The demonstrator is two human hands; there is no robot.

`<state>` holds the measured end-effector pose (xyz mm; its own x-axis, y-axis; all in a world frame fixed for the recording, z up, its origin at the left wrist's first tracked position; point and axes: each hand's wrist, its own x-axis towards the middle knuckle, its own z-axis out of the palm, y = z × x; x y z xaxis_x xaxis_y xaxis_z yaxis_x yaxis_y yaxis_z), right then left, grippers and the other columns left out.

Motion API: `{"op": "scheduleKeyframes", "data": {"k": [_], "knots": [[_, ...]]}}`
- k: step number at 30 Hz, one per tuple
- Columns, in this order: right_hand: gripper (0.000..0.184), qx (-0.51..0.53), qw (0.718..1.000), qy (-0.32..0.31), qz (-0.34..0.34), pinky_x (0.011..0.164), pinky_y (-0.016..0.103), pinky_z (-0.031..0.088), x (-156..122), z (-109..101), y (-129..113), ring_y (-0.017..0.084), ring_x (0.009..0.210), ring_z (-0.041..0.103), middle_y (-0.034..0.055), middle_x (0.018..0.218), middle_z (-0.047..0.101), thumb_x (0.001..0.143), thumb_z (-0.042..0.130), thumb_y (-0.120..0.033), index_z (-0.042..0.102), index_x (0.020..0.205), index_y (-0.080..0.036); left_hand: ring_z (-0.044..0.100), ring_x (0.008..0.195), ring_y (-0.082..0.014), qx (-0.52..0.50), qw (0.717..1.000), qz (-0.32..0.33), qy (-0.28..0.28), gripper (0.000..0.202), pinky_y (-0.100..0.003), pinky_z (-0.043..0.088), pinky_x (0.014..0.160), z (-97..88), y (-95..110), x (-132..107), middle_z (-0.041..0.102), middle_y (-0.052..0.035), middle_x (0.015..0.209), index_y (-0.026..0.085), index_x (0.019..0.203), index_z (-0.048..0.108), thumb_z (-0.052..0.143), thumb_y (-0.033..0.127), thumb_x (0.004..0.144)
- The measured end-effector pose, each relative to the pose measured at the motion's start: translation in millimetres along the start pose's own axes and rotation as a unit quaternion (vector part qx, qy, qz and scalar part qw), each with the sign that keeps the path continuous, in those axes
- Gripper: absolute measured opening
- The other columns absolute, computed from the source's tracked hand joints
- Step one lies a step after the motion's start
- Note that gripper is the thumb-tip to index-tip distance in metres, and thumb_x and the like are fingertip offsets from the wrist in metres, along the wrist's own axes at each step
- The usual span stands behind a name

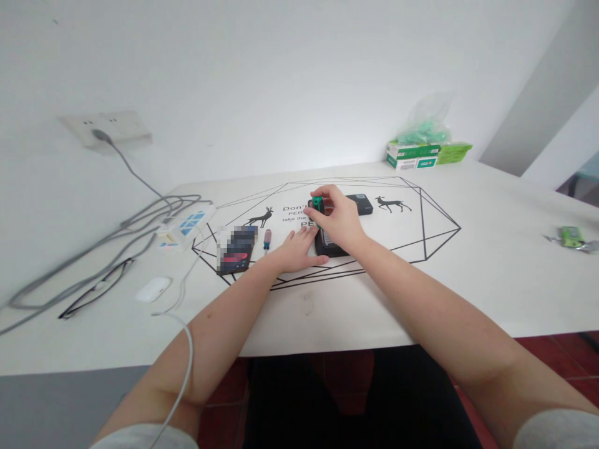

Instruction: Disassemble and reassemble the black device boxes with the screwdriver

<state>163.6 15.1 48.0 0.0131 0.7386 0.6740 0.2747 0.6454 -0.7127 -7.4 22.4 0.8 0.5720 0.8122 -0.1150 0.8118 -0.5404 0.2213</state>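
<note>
My right hand [337, 218] is closed around the green handle of a screwdriver [317, 201], held upright over a black box-like device [333, 251] with a pale label. The screwdriver's tip is hidden behind my fingers. Against the left side of that device rests my left hand [298, 251], its fingers stretched out and its thumb at the near edge. Just behind my right hand lies a second black case [361, 204]. Left of my left hand is a small screwdriver [267, 240] with a blue and reddish handle, and beyond it a phone [238, 251], partly blurred out.
A white power strip [187, 223], grey cables [140, 215], glasses [98, 288] and a white earbud case [153, 289] lie at left. Green and white boxes [412, 154] with a plastic bag [425, 125] stand at the back right. A small green item [571, 237] lies far right.
</note>
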Motion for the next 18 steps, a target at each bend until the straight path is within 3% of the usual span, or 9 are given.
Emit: {"op": "scheduleKeyframes", "data": {"k": [8, 12, 18], "knots": [[0.029, 0.080, 0.997, 0.000, 0.007, 0.095, 0.042, 0.061, 0.3, 4.0, 8.6, 0.023, 0.109, 0.075, 0.0069, 0.117, 0.075, 0.081, 0.057, -0.014, 0.062, 0.108, -0.025, 0.008, 0.166, -0.0399, 0.003, 1.000, -0.004, -0.001, 0.112, -0.062, 0.011, 0.132, 2.6, -2.2, 1.3, 0.012, -0.0214, 0.178, 0.013, 0.171, 0.011, 0.046, 0.083, 0.091], [0.032, 0.061, 0.997, 0.017, -0.045, 0.099, 0.042, 0.059, 4.2, 1.7, 13.6, 0.024, 0.123, 0.067, 0.0086, 0.125, 0.072, 0.081, 0.050, -0.010, 0.068, 0.104, -0.024, 0.009, 0.166, -0.0395, 0.008, 1.000, -0.009, -0.006, 0.113, -0.059, 0.010, 0.132, 3.7, -3.1, 1.6, 0.012, -0.0211, 0.179, 0.011, 0.170, 0.011, 0.046, 0.083, 0.091], [0.033, 0.000, 0.996, 0.046, -0.080, 0.092, 0.042, 0.058, 5.6, -1.7, 12.7, 0.022, 0.100, 0.066, 0.0067, 0.105, 0.070, 0.081, 0.048, -0.009, 0.071, 0.099, -0.024, 0.010, 0.166, -0.0386, 0.009, 1.000, -0.009, 0.002, 0.111, -0.058, 0.011, 0.132, 4.8, -4.1, 1.5, 0.013, -0.0187, 0.179, 0.015, 0.171, 0.011, 0.047, 0.083, 0.090]]}}
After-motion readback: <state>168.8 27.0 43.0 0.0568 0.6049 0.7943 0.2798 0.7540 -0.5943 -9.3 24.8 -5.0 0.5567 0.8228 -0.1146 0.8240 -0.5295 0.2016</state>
